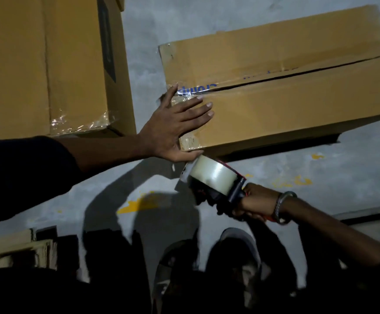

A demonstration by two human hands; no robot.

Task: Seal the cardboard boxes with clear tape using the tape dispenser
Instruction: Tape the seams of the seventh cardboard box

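Observation:
A long brown cardboard box (297,105) lies on the grey floor at centre right, its top flaps meeting in a dark seam with old clear tape at the left end. My left hand (175,125) presses flat with spread fingers on the box's left end, thumb along the lower corner. Just below that corner is the tape dispenser (216,180) with its roll of clear tape, touching the box's lower left edge. My right hand (254,203) grips the dispenser's handle from the right; a bracelet sits on that wrist.
A second, taller cardboard box (55,64) stands at upper left with shiny tape along its near edge. Flattened cardboard pieces (19,248) lie at lower left. My shoes (236,252) and dark shadows fill the bottom. Yellow paint marks spot the floor.

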